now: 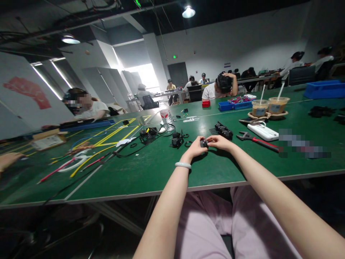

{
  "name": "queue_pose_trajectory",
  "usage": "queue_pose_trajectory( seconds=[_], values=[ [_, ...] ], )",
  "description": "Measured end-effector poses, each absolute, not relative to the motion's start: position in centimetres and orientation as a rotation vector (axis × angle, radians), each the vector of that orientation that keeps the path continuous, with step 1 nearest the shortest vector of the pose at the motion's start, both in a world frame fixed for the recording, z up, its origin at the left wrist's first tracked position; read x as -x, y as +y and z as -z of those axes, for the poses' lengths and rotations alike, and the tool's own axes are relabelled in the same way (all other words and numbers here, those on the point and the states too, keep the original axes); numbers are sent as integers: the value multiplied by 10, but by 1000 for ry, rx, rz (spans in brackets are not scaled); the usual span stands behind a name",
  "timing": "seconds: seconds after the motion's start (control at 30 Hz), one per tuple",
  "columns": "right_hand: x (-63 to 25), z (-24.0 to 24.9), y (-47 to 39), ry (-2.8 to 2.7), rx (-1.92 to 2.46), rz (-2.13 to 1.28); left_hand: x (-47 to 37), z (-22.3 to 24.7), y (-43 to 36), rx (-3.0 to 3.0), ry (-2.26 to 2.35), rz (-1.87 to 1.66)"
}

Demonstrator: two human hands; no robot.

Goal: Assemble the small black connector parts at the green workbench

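Observation:
Close above the green tabletop, my left hand (196,148) grips a small black part (204,144); its exact kind is too small to tell. My right hand (220,142) meets it from the other side, thumb and fingertips closed against the part's right edge. Just beyond my right hand lies a black assembly with a ribbed body (223,130). A second black device (176,139) rests to the left of my left hand, and a black ring (188,144) lies between them. My fingers partly cover the held part.
To the right are an adjustable wrench (258,141), a white power bank (262,132) and two drinks (279,105) in a carrier. Cables and coloured wires (93,160) spread leftward, near a plastic cup (167,119). Blue trays (237,104) stand farther back. Other people sit around the table.

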State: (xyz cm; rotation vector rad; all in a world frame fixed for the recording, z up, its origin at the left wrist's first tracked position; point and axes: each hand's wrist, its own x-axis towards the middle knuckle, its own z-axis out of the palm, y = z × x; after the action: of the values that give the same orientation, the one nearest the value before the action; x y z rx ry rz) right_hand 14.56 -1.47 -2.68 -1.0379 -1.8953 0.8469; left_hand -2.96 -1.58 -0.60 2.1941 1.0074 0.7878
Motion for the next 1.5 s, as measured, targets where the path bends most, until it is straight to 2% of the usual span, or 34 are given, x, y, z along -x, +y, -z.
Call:
queue_pose_trajectory(
  seconds=[0.47,1.1,1.5],
  values=[
    [-144,25,-18,-1909,1101,-815,30,2,-17,-2213,1020,-783],
    [-145,22,-25,-1760,974,-1049,28,-2,-22,-2152,996,-756],
    [-144,24,-22,-1792,1028,-1001,28,-1,-23,-2132,998,-768]
  ],
)
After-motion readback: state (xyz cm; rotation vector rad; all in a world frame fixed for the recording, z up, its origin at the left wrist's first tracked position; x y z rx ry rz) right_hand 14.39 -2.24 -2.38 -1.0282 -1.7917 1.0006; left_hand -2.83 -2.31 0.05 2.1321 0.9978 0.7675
